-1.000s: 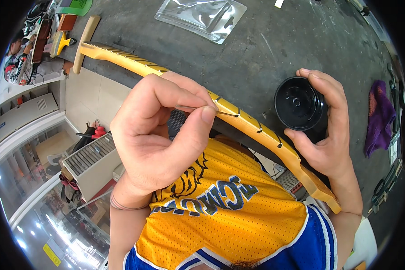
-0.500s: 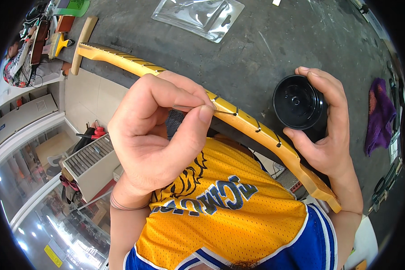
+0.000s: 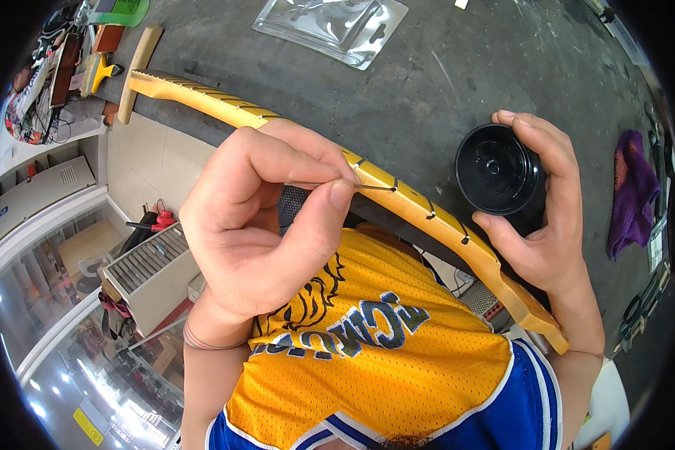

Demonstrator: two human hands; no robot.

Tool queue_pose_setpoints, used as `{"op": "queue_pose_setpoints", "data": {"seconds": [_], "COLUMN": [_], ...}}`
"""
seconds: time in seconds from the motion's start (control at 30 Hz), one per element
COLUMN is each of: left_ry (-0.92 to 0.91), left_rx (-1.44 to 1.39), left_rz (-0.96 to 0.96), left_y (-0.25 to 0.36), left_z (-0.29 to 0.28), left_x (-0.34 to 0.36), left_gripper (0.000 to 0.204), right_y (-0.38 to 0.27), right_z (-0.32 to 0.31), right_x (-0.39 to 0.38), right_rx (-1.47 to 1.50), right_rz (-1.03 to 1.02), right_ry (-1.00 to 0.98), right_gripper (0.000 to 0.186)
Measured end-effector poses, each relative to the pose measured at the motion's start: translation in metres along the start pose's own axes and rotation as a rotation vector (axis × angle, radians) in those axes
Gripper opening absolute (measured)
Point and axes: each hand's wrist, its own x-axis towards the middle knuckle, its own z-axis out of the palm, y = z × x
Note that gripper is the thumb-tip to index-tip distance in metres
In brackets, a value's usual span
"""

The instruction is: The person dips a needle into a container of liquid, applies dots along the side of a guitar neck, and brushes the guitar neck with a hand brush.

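A yellowish wooden guitar neck [image 3: 457, 234] lies diagonally along the near edge of the dark bench, its far left end on a wooden support block [image 3: 139, 75]. My left hand [image 3: 270, 202] pinches a thin dark needle-like tool [image 3: 375, 187] between thumb and fingertips. The tool's tip meets the side of the neck at a fret end, where a small dark mark shows. Similar black marks sit at the fret ends farther right. To the right, beyond the neck, my right hand [image 3: 544, 199] wraps around a round black cup [image 3: 496, 169], its open mouth facing up toward me.
A clear plastic blister package [image 3: 331, 30] lies at the back of the bench [image 3: 427, 82]. A purple cloth [image 3: 631, 195] rests at the right, beside several hand tools. At the left are a yellow-handled brush [image 3: 101, 73], a drawer box [image 3: 146, 266] and a glass case [image 3: 60, 300].
Almost nothing differs. My left hand has shifted very slightly with the needle-like tool, whose tip stays at the same fret end; my right hand and the cup are still.
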Motion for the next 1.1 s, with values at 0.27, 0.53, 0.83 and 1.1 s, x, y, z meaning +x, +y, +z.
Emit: {"op": "queue_pose_setpoints", "data": {"seconds": [0.27, 0.53, 0.83, 1.1], "left_ry": [-0.024, -0.008, -0.023, -0.034], "left_rx": [0.012, -0.002, 0.014, 0.016], "left_rz": [0.023, 0.045, 0.030, 0.051], "left_y": [-0.0021, -0.0033, -0.0026, -0.0048], "left_z": [-0.0008, -0.0021, -0.0028, -0.0028], "left_x": [0.0004, -0.0030, -0.0009, -0.0007], "left_gripper": [0.013, 0.013, 0.013, 0.014], "right_y": [0.0015, -0.0009, 0.0000, 0.0000], "right_z": [0.0011, 0.0002, -0.0004, -0.0009], "right_x": [-0.0001, -0.0007, 0.0003, -0.0001], "right_rx": [0.012, 0.001, -0.013, -0.016], "right_rz": [-0.002, -0.003, -0.013, -0.013], "right_ry": [0.005, -0.009, -0.013, -0.014], "right_gripper": [0.091, 0.090, 0.089, 0.090]}}
